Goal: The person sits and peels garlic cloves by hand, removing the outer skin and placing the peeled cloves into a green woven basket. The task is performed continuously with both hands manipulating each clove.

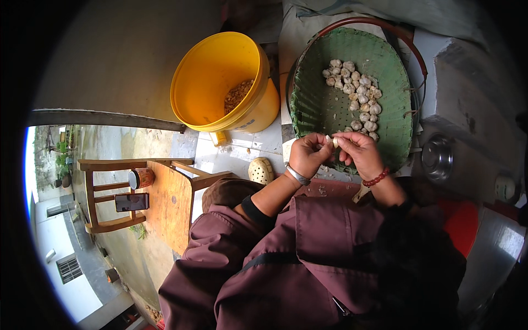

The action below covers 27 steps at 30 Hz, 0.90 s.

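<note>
My left hand [310,153], with a silver-coloured bangle at the wrist, pinches a small pale garlic piece at its fingertips. Touching it from the other side, my right hand [361,152] grips a whitish garlic clove [335,142] between thumb and forefinger; a red bead bracelet circles that wrist. Both hands are above the near rim of a green woven basket [392,119]. Inside the basket lie several whole garlic bulbs [363,99], mostly along the middle and right, with loose skin flakes. My hands hide part of the near bulbs.
Left of the basket stands a yellow plastic bucket [198,82] with brownish contents [239,95]. A wooden chair [169,206] at the left bears a lidded jar [141,178] and an upright phone [132,202]. A steel bowl [437,157] sits at the right. A perforated clog [260,170] shows below the bucket.
</note>
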Motion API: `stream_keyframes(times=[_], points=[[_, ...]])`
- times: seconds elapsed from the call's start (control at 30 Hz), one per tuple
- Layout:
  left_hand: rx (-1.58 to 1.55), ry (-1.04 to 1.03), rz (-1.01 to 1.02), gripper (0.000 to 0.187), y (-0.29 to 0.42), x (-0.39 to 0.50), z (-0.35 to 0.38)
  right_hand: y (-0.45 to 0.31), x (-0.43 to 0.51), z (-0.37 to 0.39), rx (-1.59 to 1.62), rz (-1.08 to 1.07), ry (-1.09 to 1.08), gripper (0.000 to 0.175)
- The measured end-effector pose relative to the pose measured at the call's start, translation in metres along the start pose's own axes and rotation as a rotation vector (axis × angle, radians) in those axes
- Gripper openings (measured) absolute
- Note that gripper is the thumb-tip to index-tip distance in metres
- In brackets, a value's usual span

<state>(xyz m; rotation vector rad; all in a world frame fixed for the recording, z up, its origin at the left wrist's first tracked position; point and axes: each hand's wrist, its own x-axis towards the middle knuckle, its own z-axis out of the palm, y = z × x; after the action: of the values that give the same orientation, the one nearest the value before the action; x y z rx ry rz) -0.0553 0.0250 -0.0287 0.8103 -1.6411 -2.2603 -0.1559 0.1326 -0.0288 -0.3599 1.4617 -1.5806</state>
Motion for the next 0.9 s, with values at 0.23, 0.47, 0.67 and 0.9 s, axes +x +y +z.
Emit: stream_keyframes(times=[0.23, 0.47, 0.67, 0.9], points=[[0.000, -0.008, 0.024, 0.012, 0.003, 0.000, -0.002, 0.000, -0.001, 0.000, -0.005, -0.017, -0.011, 0.021], [0.288, 0.108, 0.137, 0.014, -0.005, 0.010, -0.010, -0.006, -0.001, -0.004, 0.132, -0.016, 0.012, 0.020], [0.654, 0.137, 0.302, 0.018, -0.002, 0.012, -0.011, -0.009, -0.002, -0.008, 0.201, -0.029, -0.004, 0.018], [0.716, 0.104, 0.379, 0.010, 0.006, 0.011, -0.014, -0.012, -0.002, -0.012, 0.197, -0.074, 0.023, 0.017]])
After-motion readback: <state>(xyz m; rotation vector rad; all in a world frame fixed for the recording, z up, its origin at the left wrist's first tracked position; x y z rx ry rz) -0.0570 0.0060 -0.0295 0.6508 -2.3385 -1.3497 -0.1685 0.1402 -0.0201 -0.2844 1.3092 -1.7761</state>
